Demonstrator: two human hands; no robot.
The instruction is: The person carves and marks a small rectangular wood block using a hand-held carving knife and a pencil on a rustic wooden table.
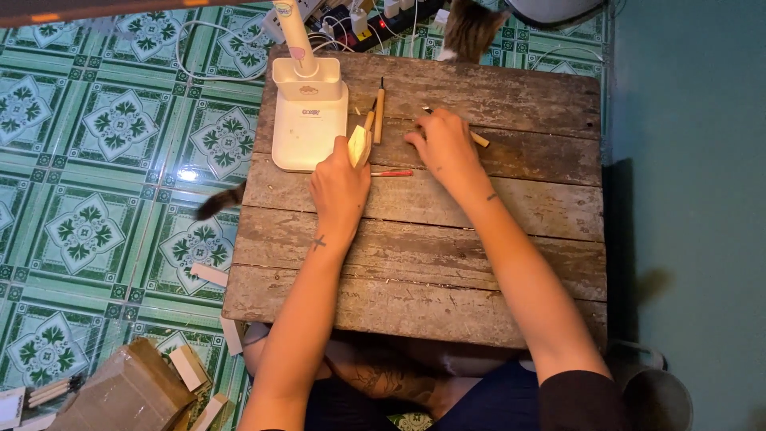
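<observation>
Now the left hand [339,187] pinches a pale wood block [358,145]; right hand [443,148] presses a wooden-handled tool [477,138], grip unclear.

Left hand [339,187] closed in a grip; right hand [444,148] flat, fingers curled.

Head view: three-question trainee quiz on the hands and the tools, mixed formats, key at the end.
1. True or false: the left hand holds a pale wooden block.
2. Where does the right hand rest? A) on the white lamp base B) on a wood-handled carving tool on the wooden table C) on the tiled floor
3. Fill in: the thin tool lying between the two hands has a ____ handle.

Key: 1 true; 2 B; 3 red.
</observation>
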